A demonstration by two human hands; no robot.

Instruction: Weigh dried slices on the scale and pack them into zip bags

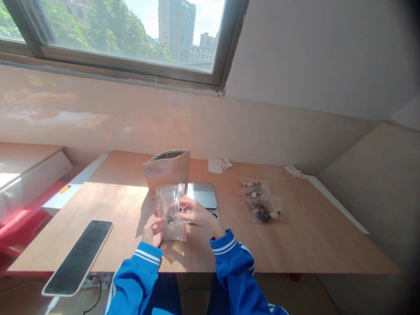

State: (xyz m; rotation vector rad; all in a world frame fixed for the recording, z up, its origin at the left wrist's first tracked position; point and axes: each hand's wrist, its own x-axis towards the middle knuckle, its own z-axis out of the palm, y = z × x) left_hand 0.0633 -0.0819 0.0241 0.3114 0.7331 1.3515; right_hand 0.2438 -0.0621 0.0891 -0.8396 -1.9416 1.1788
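Note:
A clear plastic bag [167, 195] is held upright above the near middle of the table. My left hand [154, 229] pinches its lower left side, fingers closed. My right hand [196, 212] reaches in from the right, its fingers bent together at the bag's right side; a small thing seems to show at the fingertips, too small to name. Below the hands, a clear zip bag [175, 232] with a red strip lies near the table edge. Right behind stands a brown paper pouch [168, 172], its mouth open. A flat scale [202, 195] with a silver plate sits beside it, partly hidden by my right hand.
Several zip bags [263, 209] with small dark and pale pieces lie on the wooden table [307, 234] to the right. A phone [79, 256] overhangs the front left edge, with cables below. Crumpled paper [223, 164] lies at the back by the wall.

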